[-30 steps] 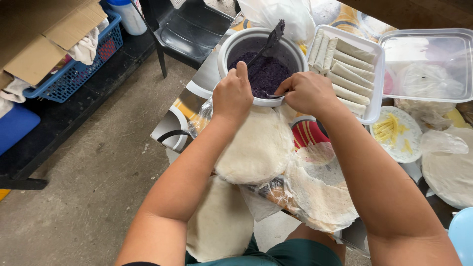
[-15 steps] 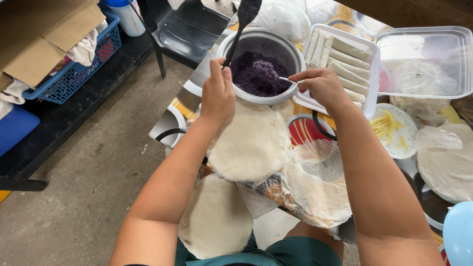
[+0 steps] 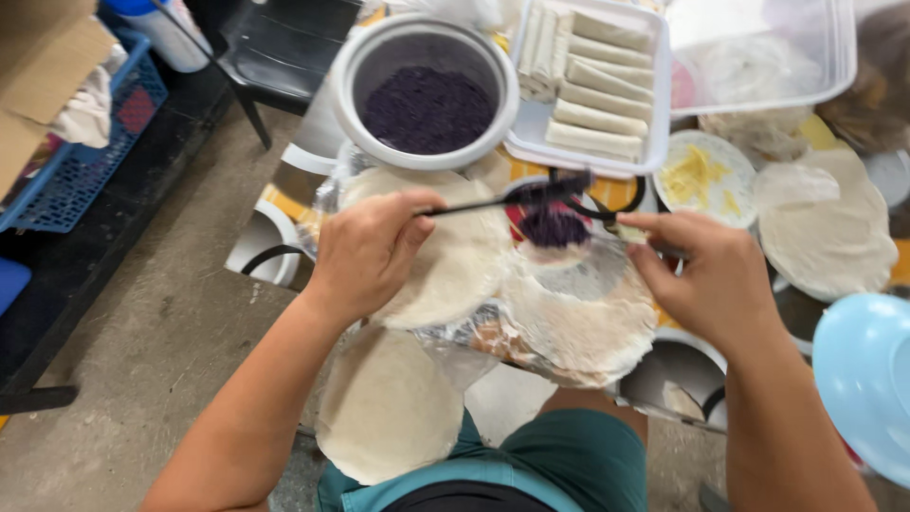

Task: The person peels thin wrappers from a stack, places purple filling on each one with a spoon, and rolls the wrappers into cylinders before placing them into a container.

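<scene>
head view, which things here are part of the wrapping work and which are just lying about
In use:
left hand holding black spoon
right hand
dollop of purple filling
round pale wrapper
white pot of purple filling
white tray of rolled wraps

Lying about:
blue plastic basket
clear plastic tub
light blue plate

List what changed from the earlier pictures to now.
The left hand has carried the black spoon out of the bowl and across to the wrapper, where a purple dollop now lies. The right hand left the bowl's rim and now sits at the wrapper's far edge. The bowl, the tray of rolls and the wrapper stacks stayed put.
</scene>
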